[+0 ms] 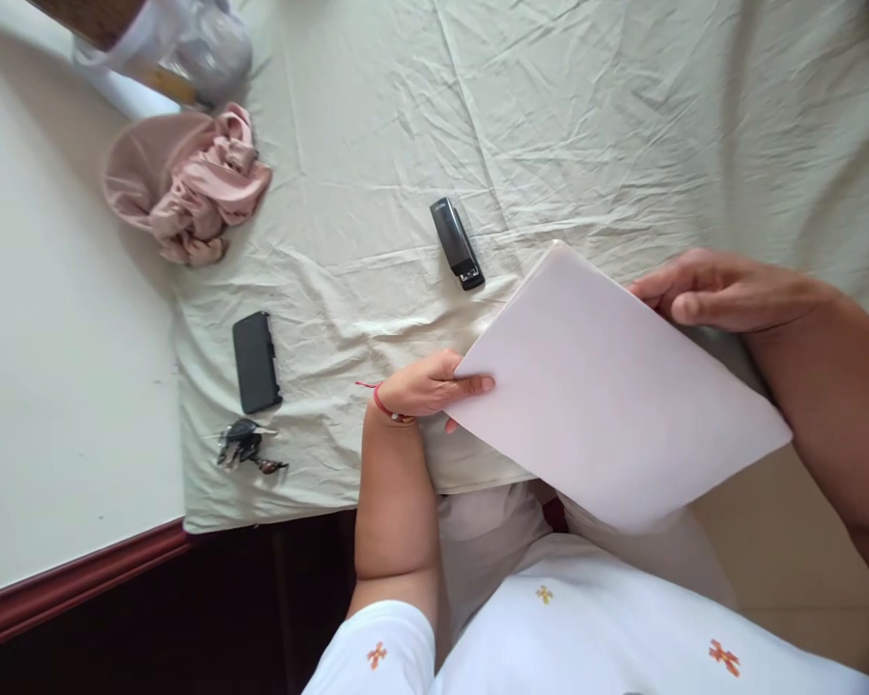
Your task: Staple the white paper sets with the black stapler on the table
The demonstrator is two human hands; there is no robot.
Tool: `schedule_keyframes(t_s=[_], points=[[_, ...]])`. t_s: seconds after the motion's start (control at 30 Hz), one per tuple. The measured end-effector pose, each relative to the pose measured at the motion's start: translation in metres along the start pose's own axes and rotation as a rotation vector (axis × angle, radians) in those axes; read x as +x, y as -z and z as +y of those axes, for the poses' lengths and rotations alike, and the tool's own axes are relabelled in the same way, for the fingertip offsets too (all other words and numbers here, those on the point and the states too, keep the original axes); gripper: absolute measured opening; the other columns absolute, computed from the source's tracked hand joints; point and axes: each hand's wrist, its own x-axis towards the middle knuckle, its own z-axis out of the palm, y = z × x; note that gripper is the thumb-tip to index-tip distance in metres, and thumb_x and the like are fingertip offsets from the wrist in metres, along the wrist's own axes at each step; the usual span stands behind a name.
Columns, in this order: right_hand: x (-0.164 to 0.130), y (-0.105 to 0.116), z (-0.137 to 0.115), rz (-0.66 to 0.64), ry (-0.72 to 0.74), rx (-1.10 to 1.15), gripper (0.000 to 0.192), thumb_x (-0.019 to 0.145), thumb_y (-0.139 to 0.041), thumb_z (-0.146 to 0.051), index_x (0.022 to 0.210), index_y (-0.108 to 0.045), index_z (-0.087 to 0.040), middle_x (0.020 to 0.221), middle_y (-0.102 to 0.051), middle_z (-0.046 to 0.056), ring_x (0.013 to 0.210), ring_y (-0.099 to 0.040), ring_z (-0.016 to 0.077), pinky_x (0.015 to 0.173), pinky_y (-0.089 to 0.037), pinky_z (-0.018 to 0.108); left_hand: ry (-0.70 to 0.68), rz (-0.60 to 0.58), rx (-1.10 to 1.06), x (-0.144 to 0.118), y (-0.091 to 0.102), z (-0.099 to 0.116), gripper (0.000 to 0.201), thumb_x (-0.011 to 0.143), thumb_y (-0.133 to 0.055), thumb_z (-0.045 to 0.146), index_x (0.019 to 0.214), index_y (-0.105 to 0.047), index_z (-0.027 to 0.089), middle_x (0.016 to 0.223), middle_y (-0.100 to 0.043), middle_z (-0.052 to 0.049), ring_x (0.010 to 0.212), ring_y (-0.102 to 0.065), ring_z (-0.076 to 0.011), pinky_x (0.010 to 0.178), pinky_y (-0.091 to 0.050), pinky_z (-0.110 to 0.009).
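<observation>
A stack of blank white paper sheets (615, 386) is tilted over the near edge of the cloth-covered surface. At its left corner my left hand (434, 384) grips it, thumb on top and fingers underneath. My right hand (724, 290) lies along the upper right edge, fingers stretched out with the tips touching the paper; its thumb is off the sheets. Beyond the paper's left side, a black stapler (456, 243) rests on the cloth, apart from both hands.
A pale wrinkled cloth (354, 193) covers the surface. On its left side lie a black phone (256, 362), a bunch of keys (244, 444) and a crumpled pink cloth (203, 188). A clear plastic container (213, 48) stands at the back left, near a white wall (65, 338).
</observation>
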Motion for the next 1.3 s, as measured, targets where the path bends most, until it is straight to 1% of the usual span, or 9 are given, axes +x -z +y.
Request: schedule_keyframes(t_s=[0.07, 0.2, 0.33, 0.47, 0.57, 0.8, 0.93, 1.1, 1.3], points=[[0.001, -0.004, -0.001, -0.045, -0.058, -0.026, 0.053, 0.075, -0.086, -0.060, 0.109, -0.083, -0.020, 0.089, -0.080, 0.005, 0.080, -0.078, 0.0239, 0.072, -0.064, 0.035, 0.000, -0.005, 0.016, 0.000, -0.002, 0.001, 0.045, 0.086, -0.077, 0.058, 0.066, -0.072, 0.018, 0.054, -0.065, -0.005, 0.038, -0.059, -0.0153, 0.030, -0.045, -0.022], [0.005, -0.007, -0.002, 0.040, -0.096, 0.005, 0.041, 0.083, -0.084, -0.051, 0.110, -0.083, -0.022, 0.089, -0.081, 0.004, 0.069, -0.076, 0.0199, 0.069, -0.066, 0.036, 0.002, 0.036, -0.033, 0.000, -0.003, 0.003, 0.042, 0.084, -0.080, 0.056, 0.070, -0.072, 0.017, 0.056, -0.066, -0.004, 0.038, -0.059, -0.0143, 0.031, -0.046, -0.022], [0.006, -0.006, -0.002, 0.134, -0.099, 0.038, 0.036, 0.084, -0.083, -0.048, 0.111, -0.083, -0.025, 0.083, -0.081, 0.002, 0.058, -0.072, 0.0178, 0.064, -0.067, 0.035, -0.092, 0.313, -0.174, 0.002, 0.003, 0.001, 0.039, 0.076, -0.088, 0.052, 0.087, -0.076, 0.017, 0.062, -0.068, -0.001, 0.041, -0.059, -0.0112, 0.033, -0.047, -0.020], [0.005, -0.006, -0.003, 0.175, -0.108, 0.058, 0.035, 0.084, -0.084, -0.045, 0.112, -0.082, -0.024, 0.089, -0.082, 0.003, 0.059, -0.073, 0.0187, 0.054, -0.063, 0.031, -0.193, 0.633, -0.275, 0.009, 0.009, -0.007, 0.040, 0.070, -0.092, 0.047, 0.090, -0.075, 0.017, 0.060, -0.064, 0.004, 0.033, -0.047, -0.0043, 0.030, -0.035, -0.016], [0.006, -0.010, -0.005, 0.215, -0.120, 0.086, 0.036, 0.082, -0.085, -0.047, 0.109, -0.080, -0.023, 0.093, -0.082, 0.004, 0.067, -0.075, 0.0209, 0.050, -0.059, 0.027, -0.244, 0.734, -0.217, 0.016, 0.009, -0.012, 0.033, 0.074, -0.089, 0.043, 0.088, -0.077, 0.016, 0.057, -0.060, 0.005, 0.034, -0.044, -0.0023, 0.031, -0.031, -0.014], [0.010, -0.016, -0.011, 0.474, -0.045, -0.061, 0.033, 0.081, -0.085, -0.050, 0.082, -0.075, -0.019, 0.073, -0.069, 0.002, 0.056, -0.057, 0.0097, 0.044, -0.044, 0.020, -0.295, 0.860, -0.141, 0.025, 0.004, -0.013, 0.028, 0.075, -0.087, 0.042, 0.086, -0.078, 0.017, 0.056, -0.057, 0.005, 0.035, -0.041, -0.0028, 0.032, -0.027, -0.018], [0.012, -0.015, -0.011, 0.518, -0.054, -0.064, 0.030, 0.082, -0.084, -0.050, 0.086, -0.077, -0.020, 0.076, -0.072, 0.003, 0.057, -0.059, 0.0128, 0.045, -0.044, 0.024, -0.408, 1.096, -0.041, 0.031, 0.003, -0.013, 0.025, 0.082, -0.082, 0.043, 0.089, -0.078, 0.019, 0.059, -0.058, 0.005, 0.039, -0.040, -0.0033, 0.036, -0.030, -0.019], [0.011, -0.017, -0.013, 0.579, -0.095, -0.016, 0.029, 0.078, -0.087, -0.046, 0.081, -0.076, -0.020, 0.072, -0.070, 0.003, 0.052, -0.058, 0.0132, 0.041, -0.041, 0.024, -0.492, 1.295, 0.120, 0.036, 0.005, -0.020, 0.024, 0.093, -0.071, 0.042, 0.102, -0.077, 0.021, 0.084, -0.075, -0.001, 0.059, -0.059, -0.0085, 0.054, -0.045, -0.021], [0.010, -0.018, -0.013, 0.611, -0.104, -0.005, 0.028, 0.081, -0.086, -0.046, 0.084, -0.075, -0.020, 0.073, -0.070, 0.003, 0.053, -0.057, 0.0125, 0.042, -0.040, 0.025, -0.611, 1.322, 0.334, 0.035, 0.009, -0.025, 0.031, 0.099, -0.063, 0.039, 0.124, -0.074, 0.026, 0.129, -0.075, -0.007, 0.116, -0.070, -0.0214, 0.102, -0.054, -0.035]])
